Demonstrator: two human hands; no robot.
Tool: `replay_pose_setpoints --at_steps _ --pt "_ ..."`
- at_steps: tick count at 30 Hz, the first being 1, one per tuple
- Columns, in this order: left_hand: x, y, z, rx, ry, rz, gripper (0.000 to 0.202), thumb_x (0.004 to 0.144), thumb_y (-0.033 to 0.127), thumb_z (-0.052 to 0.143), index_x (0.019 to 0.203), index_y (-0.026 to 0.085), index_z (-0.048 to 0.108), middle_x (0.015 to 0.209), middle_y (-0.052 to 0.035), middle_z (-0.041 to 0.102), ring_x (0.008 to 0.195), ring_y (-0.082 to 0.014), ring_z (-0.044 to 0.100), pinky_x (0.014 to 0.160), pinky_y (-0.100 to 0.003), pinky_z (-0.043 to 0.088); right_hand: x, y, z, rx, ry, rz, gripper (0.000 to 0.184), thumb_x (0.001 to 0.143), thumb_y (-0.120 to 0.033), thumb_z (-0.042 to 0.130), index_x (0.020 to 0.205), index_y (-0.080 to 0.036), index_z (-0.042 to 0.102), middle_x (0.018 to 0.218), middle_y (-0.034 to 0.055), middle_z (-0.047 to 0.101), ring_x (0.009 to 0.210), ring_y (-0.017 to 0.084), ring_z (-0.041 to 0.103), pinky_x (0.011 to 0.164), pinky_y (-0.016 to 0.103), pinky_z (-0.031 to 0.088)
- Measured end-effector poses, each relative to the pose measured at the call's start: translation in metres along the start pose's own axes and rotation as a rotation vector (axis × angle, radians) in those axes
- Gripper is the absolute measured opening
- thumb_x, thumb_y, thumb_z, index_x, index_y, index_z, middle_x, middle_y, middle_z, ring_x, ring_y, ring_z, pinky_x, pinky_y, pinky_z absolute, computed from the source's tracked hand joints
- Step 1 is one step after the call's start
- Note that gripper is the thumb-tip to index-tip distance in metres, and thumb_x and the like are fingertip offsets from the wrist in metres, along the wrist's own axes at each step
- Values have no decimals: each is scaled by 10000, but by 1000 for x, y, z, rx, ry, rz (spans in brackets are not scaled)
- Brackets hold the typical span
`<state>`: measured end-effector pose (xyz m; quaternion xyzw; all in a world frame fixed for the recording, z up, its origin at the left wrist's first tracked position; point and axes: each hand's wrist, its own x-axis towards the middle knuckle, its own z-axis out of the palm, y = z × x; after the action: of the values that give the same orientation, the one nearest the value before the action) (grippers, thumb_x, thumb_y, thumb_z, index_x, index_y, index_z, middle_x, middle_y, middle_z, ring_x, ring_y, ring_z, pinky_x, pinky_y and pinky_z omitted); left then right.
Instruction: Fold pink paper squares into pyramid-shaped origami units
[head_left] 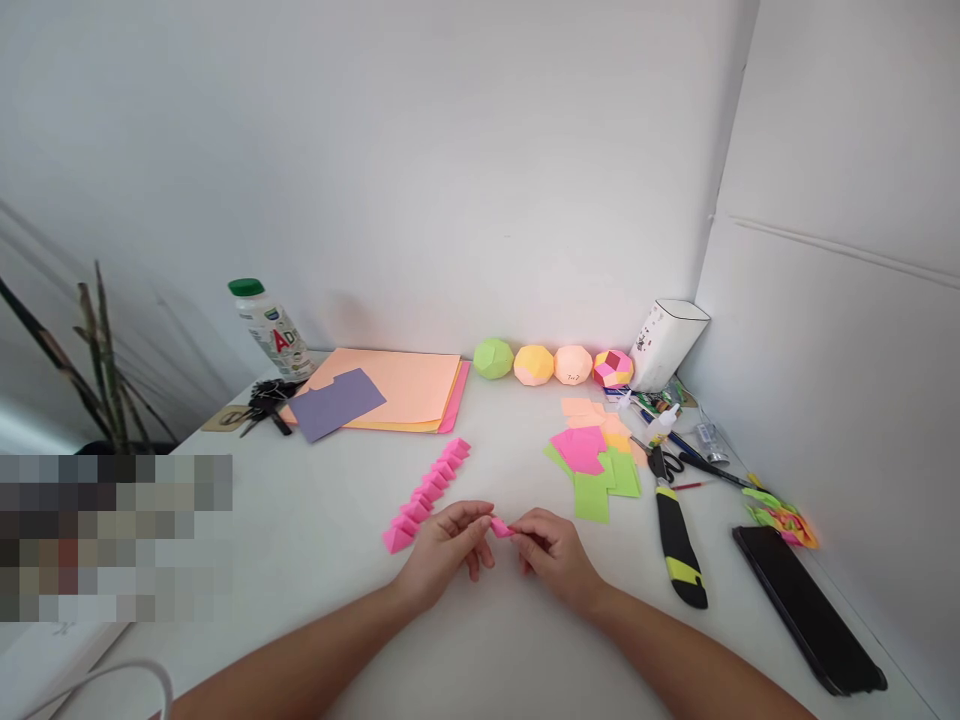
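Observation:
Both my hands meet over the white table, pinching one small folded pink paper piece (501, 527) between their fingertips. My left hand (442, 551) holds its left end with curled fingers. My right hand (556, 556) grips the right end. Just left of my left hand runs a diagonal row of several folded pink paper units (427, 492). To the right lies a loose pile of pink, green and orange paper squares (596, 455).
Large orange and purple sheets (390, 392) lie at the back, beside keys (264, 405) and a green-capped bottle (268, 328). Several paper balls (534, 364) line the wall near a white box (667, 342). A yellow-black utility knife (677, 545), scissors (667, 462), pens and a black phone (806, 607) lie right.

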<state>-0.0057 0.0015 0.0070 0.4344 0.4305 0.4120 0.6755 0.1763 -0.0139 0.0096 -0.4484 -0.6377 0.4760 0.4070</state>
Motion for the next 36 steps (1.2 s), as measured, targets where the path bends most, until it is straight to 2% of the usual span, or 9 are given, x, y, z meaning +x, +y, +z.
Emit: replay_pose_setpoints --at_steps 3,9,16,24,27,29,32,34,36 --pt "2 -2 0 8 -10 -3 296 740 416 669 847 143 629 470 14 621 430 -124 568 395 -209 440 0 0 0 2 1 7 169 843 -263 543 838 -175 687 741 9 553 489 78 527 492 226 442" --pt "1 1 0 8 -17 7 268 731 402 678 793 143 647 493 1 640 443 -126 559 412 -221 436 0 2 0 60 10 62 156 840 -296 547 841 -179 651 758 11 585 508 85 535 493 223 447" --pt "-1 2 1 33 -13 -5 274 733 405 674 781 136 645 487 1 629 436 -120 539 427 -225 428 1 4 -1 120 24 131 208 839 -358 552 854 -172 646 659 -4 576 500 101 524 500 237 447" --pt "-4 0 5 201 -13 51 242 863 407 490 886 173 549 603 5 624 506 -129 566 515 -254 476 4 7 -5 189 57 188 216 844 -378 544 845 -167 591 502 -34 542 463 111 505 470 232 427" --pt "-8 -4 6 436 -64 219 179 881 310 443 851 178 561 713 -37 632 635 -158 604 607 -284 505 6 8 -6 202 71 208 245 834 -412 549 836 -168 565 501 -35 549 435 108 492 435 227 415" --pt "-13 -6 8 641 -126 434 181 872 250 435 827 179 595 910 -95 636 810 -192 612 697 -304 511 6 9 -7 190 79 210 257 831 -428 549 828 -172 559 502 -36 554 423 104 489 432 227 415" --pt "-21 -7 11 916 -322 623 232 870 181 409 909 192 637 1073 -115 623 1018 -227 567 899 -360 462 7 11 -7 173 95 208 270 814 -444 565 828 -174 558 511 -36 565 415 101 497 438 229 421" --pt "-25 -6 12 1085 -454 700 261 819 230 509 1053 187 617 1227 -132 571 1199 -299 452 1024 -447 359 10 11 -8 178 103 235 283 799 -449 576 837 -169 557 510 -37 569 400 96 495 428 224 421" --pt "-27 -5 11 1212 -535 721 459 810 313 542 1243 161 510 1355 -160 478 1274 -344 375 1071 -511 275 19 11 -10 173 91 296 287 791 -447 575 837 -164 557 498 -39 569 368 87 480 401 215 412"
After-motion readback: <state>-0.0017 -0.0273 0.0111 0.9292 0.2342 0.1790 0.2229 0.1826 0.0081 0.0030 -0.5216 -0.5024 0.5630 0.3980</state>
